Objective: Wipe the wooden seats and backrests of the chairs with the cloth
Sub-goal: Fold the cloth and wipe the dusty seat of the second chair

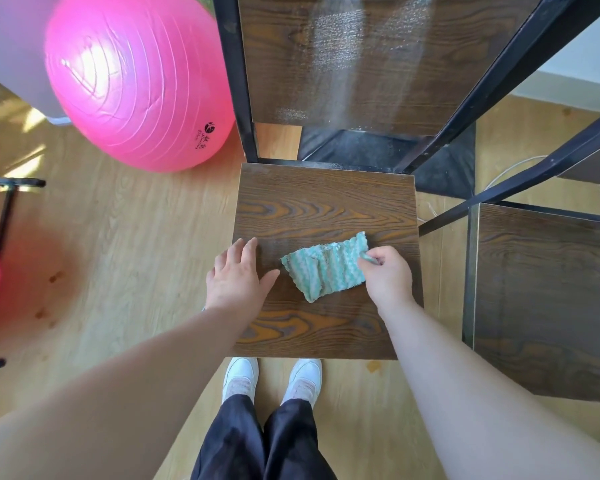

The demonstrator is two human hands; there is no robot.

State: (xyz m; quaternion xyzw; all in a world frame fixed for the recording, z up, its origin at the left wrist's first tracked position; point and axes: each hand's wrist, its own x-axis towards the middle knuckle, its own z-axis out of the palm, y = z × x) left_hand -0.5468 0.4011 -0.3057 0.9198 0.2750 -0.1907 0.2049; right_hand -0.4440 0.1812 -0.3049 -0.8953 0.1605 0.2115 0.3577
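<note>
Rumpled teal-striped cloth on seat, corner in pinch of right grip; left grip spread, perhaps touching wood.

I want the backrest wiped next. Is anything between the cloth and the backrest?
Nothing visible: the cloth, pinched by the right hand, lies on the seat; the wood beyond it toward the backrest is bare.

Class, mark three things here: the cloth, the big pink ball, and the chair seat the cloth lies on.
cloth (321,270): head view, middle of its striped face.
big pink ball (136,81): head view, its lit middle.
chair seat (326,202): head view, bare wood beyond the cloth.
</note>
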